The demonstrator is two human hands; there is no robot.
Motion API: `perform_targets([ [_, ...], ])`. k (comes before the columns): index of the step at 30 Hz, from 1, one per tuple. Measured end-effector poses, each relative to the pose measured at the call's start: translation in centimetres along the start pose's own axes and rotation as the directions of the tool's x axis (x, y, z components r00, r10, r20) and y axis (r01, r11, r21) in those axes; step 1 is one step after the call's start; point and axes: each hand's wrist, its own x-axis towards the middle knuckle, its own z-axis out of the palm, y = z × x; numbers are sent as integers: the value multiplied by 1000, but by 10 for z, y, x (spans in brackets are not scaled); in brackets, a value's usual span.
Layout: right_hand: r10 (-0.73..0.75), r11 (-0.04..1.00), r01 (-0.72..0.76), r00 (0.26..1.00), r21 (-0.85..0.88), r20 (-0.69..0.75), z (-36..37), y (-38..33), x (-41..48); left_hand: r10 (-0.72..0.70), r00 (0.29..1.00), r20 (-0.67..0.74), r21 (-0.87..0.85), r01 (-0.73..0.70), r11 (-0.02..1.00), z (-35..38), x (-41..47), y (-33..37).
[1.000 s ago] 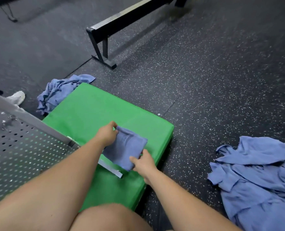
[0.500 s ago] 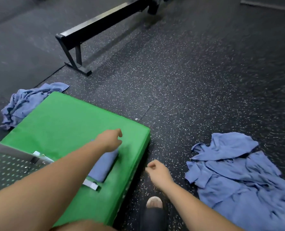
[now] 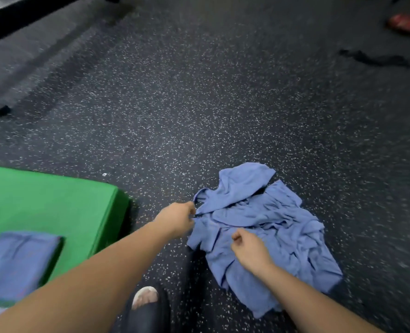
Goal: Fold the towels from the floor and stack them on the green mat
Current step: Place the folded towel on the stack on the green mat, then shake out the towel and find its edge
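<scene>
One folded towel (image 3: 19, 258) lies on the green mat (image 3: 55, 200) at 8 o'clock in view, so the stack is barely begun; a crumpled heap of towels (image 3: 271, 231) lies unfolded on the floor (image 3: 199, 104) at 3 o'clock of the mat. The left hand (image 3: 177, 218) pinches the heap's 9 o'clock edge with its fingers, while the right hand (image 3: 249, 248) hangs with fingers curled over its middle, and whether they hold cloth I cannot tell. Most of the folding looks left to do.

Black bench frame (image 3: 19, 18), red object (image 3: 404, 22), speckled floor (image 3: 199, 92).
</scene>
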Motion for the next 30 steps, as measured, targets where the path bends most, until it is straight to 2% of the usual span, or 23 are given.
perform_targets([
  [6, 26, 998, -29, 999, -58, -46, -6, 78, 0, 61, 988, 141, -29, -58, 998, 89, 11, 56],
  [10, 37, 982, -68, 984, -175, -173, -7, 94, -10, 16, 988, 156, -157, 9, 988, 134, 8, 77],
  [13, 45, 980, -76, 986, -186, -163, -1, 95, -13, -34, 993, 112, -188, 54, 981, 155, 4, 92],
  [16, 13, 979, -38, 992, -201, -124, 4, 89, -15, -29, 1000, 5, -94, 29, 995, 167, 2, 107],
  [23, -20, 987, 8, 997, -159, -75, -23, 80, -27, -32, 999, -15, -184, 29, 983, 129, -11, 116],
  [26, -89, 991, 80, 993, -105, -75, -50, 66, -40, 34, 999, -33, -215, -40, 976, 88, -20, 125],
  [30, -170, 985, 165, 975, -41, -144, -97, 34, -66, 92, 991, -92, -246, -112, 963, 26, -45, 155],
])
